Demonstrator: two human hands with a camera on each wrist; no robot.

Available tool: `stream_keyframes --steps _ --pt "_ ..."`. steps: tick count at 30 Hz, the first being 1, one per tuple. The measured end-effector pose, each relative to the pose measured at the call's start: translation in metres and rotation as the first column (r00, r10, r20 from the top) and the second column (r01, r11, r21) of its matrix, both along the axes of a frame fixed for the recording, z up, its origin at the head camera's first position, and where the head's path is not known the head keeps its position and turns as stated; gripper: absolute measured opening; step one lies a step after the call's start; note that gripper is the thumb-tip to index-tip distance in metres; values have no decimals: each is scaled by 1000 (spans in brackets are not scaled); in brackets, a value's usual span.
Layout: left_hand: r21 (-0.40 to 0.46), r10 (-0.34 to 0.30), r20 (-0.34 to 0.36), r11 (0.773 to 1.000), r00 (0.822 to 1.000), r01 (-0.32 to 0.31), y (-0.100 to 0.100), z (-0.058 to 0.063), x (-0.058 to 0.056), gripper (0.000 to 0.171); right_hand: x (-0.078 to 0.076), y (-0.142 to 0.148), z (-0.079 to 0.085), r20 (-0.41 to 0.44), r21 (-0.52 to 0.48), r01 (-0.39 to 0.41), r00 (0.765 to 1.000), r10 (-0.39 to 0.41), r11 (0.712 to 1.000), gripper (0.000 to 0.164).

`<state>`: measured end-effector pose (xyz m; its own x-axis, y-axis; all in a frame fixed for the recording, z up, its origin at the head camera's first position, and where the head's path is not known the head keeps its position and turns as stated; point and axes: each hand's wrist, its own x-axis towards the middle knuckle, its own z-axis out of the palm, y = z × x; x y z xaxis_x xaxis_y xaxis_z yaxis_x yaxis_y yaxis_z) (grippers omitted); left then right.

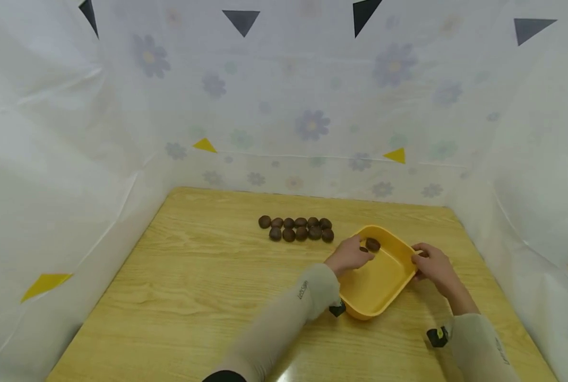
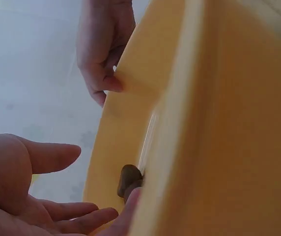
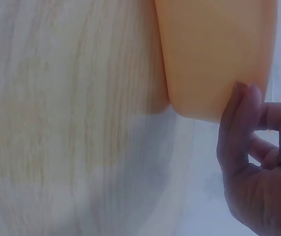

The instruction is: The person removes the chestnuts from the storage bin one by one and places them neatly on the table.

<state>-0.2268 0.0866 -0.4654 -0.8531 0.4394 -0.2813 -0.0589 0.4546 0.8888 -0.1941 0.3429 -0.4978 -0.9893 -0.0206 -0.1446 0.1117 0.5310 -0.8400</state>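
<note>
A yellow plastic box (image 1: 376, 281) stands at the right of the table, turned cornerwise, with two dark brown chestnuts (image 1: 372, 244) inside by its far left corner. My left hand (image 1: 352, 255) reaches over the left rim into the box. In the left wrist view its thumb is stretched out, apart from the fingers, and a fingertip is right at the chestnuts (image 2: 129, 180). With thumb and fingers my right hand (image 1: 432, 265) pinches the box's right corner at the rim. The right wrist view has its fingers (image 3: 238, 128) against the outer wall.
On the table (image 1: 193, 286), left of the box, several more chestnuts (image 1: 301, 233) lie in two close rows. White sheeting with printed flowers (image 1: 312, 125) hangs behind the table's far edge, and plain sheeting stands at both sides.
</note>
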Motion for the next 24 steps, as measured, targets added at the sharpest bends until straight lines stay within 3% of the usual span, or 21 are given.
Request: stream_keyframes --steps 4,8,11,16,19,24 --pt "-91 22 -26 996 999 -24 9 -9 -4 62 0 0 -4 -3 -6 0 1000 0 1000 41" --pt "-202 -31 -126 979 992 5 18 -16 -9 34 0 -1 -6 -11 -13 11 1000 -11 1000 41" --pt "-253 -91 -180 966 979 43 22 -19 -11 24 1 -2 -6 -18 -12 20 1000 -20 1000 41" --pt "-273 -149 -180 957 972 96 27 -27 -9 38 2 -2 -6 -24 4 27 999 -27 1000 41" --pt "-272 -162 -190 956 968 107 30 -32 -6 31 2 -3 -7 -22 7 33 999 -33 999 41" --pt "-329 -226 -242 934 944 139 35 -35 -4 19 1 -3 -8 -22 18 47 999 -47 999 41"
